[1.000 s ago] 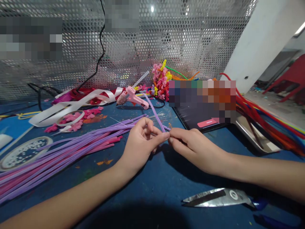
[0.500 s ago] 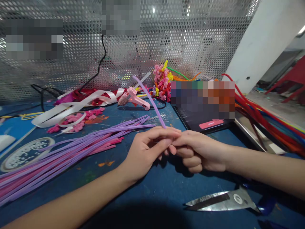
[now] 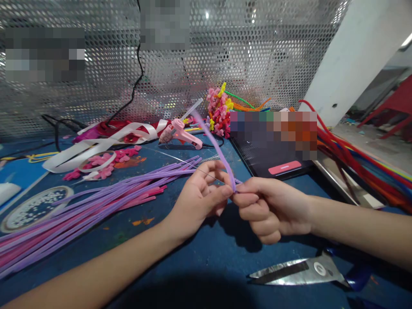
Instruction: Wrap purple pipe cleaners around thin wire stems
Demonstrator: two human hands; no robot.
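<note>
Ok, L hand [image 3: 198, 197] & R hand [image 3: 270, 206] both pinch purple stem [image 3: 218, 150], scissors [image 3: 298, 272] on blue tbl [image 3: 193, 262] nr R hand.

1. Craft workshop, by the look of it; landmark: pink glue gun [image 3: 177, 134].
2. Behind glue gun: perforated metal panel [image 3: 180, 73].
3. Right of it: heap of fuzzy flowers [image 3: 219, 112].
4. Front-left of it: bundle of purple and pink pipe cleaners [image 3: 106, 199].
5. Front-right of it: big scissors [image 3: 320, 268].
6. Under it: blue tabletop [image 3: 193, 266], orange and green stains.
</note>
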